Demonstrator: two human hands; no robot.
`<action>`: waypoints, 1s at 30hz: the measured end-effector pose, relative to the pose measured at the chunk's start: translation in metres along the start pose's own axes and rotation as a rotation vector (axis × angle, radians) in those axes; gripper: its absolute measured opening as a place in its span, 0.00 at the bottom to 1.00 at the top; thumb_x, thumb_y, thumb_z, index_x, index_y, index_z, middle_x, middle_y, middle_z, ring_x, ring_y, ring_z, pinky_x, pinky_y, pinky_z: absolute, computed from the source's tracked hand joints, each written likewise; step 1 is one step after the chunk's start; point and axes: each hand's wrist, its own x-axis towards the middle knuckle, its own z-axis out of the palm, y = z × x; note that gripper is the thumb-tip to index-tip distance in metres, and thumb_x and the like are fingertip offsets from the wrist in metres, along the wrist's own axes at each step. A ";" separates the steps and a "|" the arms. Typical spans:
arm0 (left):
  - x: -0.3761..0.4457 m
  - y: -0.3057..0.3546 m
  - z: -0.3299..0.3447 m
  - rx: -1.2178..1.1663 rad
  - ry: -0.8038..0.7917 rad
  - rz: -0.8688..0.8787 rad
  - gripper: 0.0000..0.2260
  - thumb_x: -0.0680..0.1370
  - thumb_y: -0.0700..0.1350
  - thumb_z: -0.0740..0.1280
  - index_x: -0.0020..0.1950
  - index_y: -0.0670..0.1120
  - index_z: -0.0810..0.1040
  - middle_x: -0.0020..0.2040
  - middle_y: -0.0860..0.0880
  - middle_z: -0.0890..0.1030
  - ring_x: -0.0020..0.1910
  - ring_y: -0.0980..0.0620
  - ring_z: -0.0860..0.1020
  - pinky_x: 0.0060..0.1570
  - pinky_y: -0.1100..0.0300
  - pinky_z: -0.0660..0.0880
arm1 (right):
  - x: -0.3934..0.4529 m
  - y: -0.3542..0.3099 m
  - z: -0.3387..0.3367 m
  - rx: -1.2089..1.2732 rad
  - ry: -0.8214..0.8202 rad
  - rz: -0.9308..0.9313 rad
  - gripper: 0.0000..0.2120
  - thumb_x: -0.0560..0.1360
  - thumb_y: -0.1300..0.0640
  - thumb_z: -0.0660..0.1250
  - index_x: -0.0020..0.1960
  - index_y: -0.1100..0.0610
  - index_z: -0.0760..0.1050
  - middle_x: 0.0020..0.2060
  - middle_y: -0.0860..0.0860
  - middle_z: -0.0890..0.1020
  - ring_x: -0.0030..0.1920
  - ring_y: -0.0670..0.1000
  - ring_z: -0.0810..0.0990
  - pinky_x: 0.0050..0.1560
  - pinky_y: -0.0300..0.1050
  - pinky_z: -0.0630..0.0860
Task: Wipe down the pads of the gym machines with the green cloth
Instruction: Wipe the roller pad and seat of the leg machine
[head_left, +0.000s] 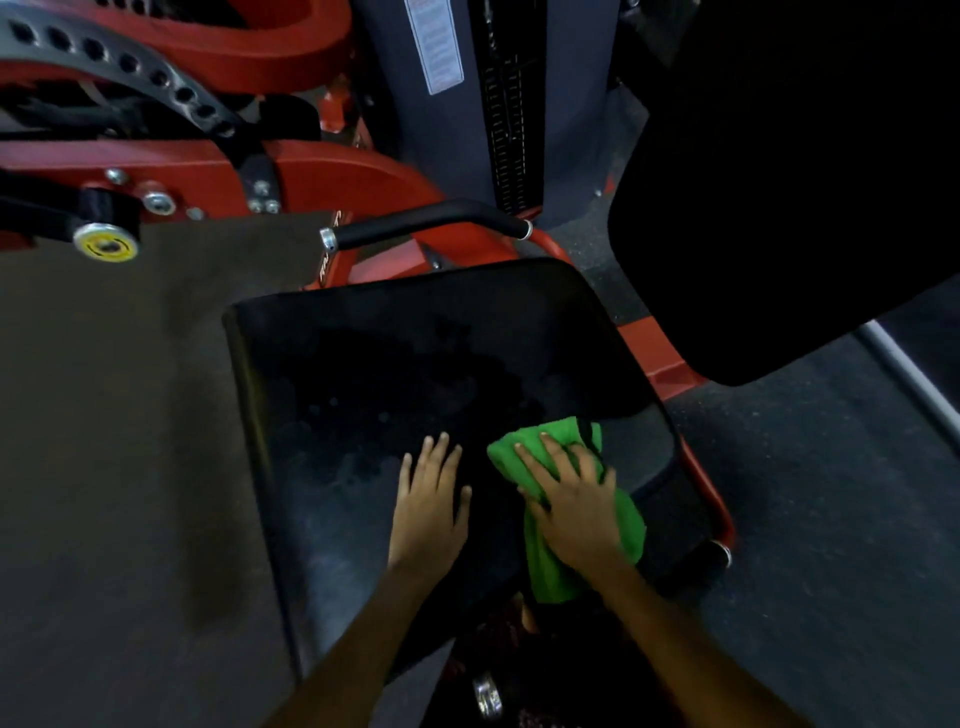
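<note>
A black seat pad (374, 374) of a red-framed gym machine fills the middle of the view, with damp patches on its surface. My right hand (571, 499) lies flat on the crumpled green cloth (550, 566), pressing it onto the pad's near right part, fingers spread. My left hand (431, 504) rests flat on the bare pad just left of the cloth, fingers straight. A large black back pad (789, 182) stands tilted at the upper right.
A black-gripped handle (431, 223) on the red frame (660, 353) crosses behind the seat. A grey weight-stack tower (467, 104) stands at the back. A red lever arm with a perforated grey plate (130, 67) and a yellow knob (106, 244) lies left. Dark rubber floor surrounds.
</note>
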 end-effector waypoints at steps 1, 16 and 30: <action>-0.014 0.001 -0.001 -0.021 0.003 0.009 0.22 0.79 0.49 0.54 0.67 0.40 0.72 0.70 0.42 0.71 0.72 0.48 0.61 0.72 0.53 0.50 | 0.000 0.016 0.002 -0.037 -0.005 -0.040 0.26 0.72 0.42 0.60 0.69 0.42 0.66 0.63 0.50 0.77 0.56 0.59 0.77 0.45 0.65 0.75; -0.031 0.008 -0.006 -0.025 -0.051 0.030 0.33 0.82 0.61 0.42 0.66 0.38 0.73 0.70 0.41 0.71 0.73 0.47 0.59 0.73 0.51 0.48 | -0.014 -0.057 -0.012 0.230 -0.060 0.268 0.28 0.68 0.49 0.73 0.67 0.45 0.73 0.65 0.52 0.76 0.59 0.61 0.75 0.50 0.66 0.71; -0.082 0.012 -0.032 -0.235 -0.055 -0.259 0.20 0.83 0.51 0.53 0.71 0.43 0.70 0.74 0.44 0.65 0.76 0.48 0.58 0.73 0.50 0.44 | -0.054 -0.088 -0.044 0.732 -0.038 0.382 0.21 0.79 0.49 0.61 0.72 0.46 0.66 0.70 0.48 0.66 0.70 0.53 0.60 0.66 0.56 0.61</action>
